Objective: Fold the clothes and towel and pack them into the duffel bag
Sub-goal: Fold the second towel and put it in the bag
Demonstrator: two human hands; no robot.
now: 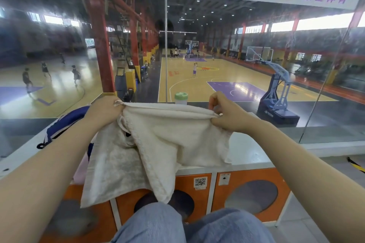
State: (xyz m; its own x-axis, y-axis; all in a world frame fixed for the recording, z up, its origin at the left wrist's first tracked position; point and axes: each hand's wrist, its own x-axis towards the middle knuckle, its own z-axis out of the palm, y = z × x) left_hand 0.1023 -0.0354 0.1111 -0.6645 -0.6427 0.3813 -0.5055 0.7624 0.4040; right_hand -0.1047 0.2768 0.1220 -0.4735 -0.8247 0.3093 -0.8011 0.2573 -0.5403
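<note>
A cream towel (158, 144) hangs in front of me, held up by its top edge above a white counter (248, 150). My left hand (102, 110) pinches the towel's upper left corner. My right hand (225, 114) pinches the upper right corner. The cloth droops in uneven folds, its lowest point near my knees. A blue and white duffel bag (65, 124) lies on the counter to the left, mostly hidden behind my left forearm. Something pale pink (82, 171) shows under the towel's left side.
A bottle with a green cap (181, 98) stands at the counter's far edge, against a glass wall (276, 65) overlooking a basketball court. Orange locker doors (248, 193) with round windows sit below the counter. My jeans-clad knees (177, 225) are at the bottom.
</note>
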